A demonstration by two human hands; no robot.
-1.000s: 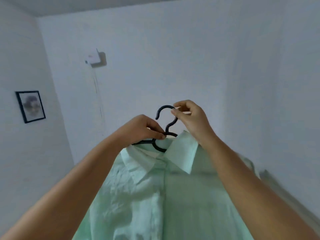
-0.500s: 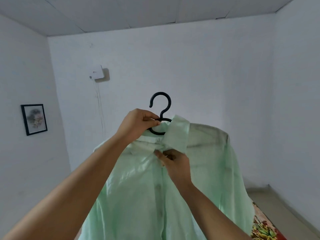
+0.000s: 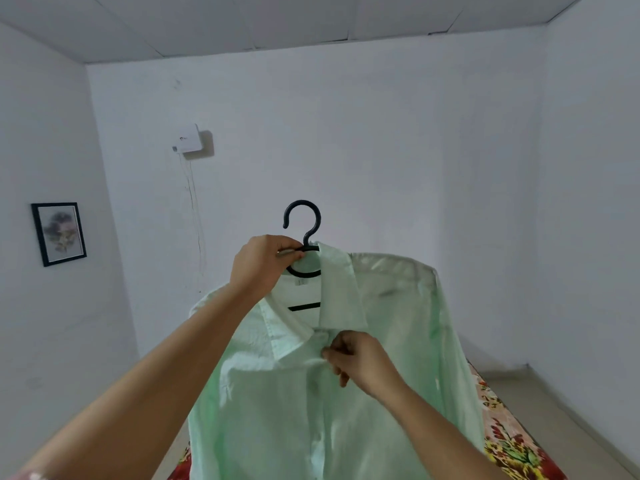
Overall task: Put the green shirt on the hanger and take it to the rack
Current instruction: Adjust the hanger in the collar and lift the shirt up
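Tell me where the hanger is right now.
In the head view the black hanger is held up at centre frame, its neck gripped by the left hand, with the green shirt draped over it and its hook free against the back wall.

Soft, diffuse light is filling the white room, leaving it fairly bright with a cool cast. The wall box (image 3: 188, 142) is throwing a short shadow to its right. The shirt (image 3: 398, 341) is glowing along its shoulder. Ceiling lines (image 3: 346, 39) are bowing at the edges; the lower corners are blurring
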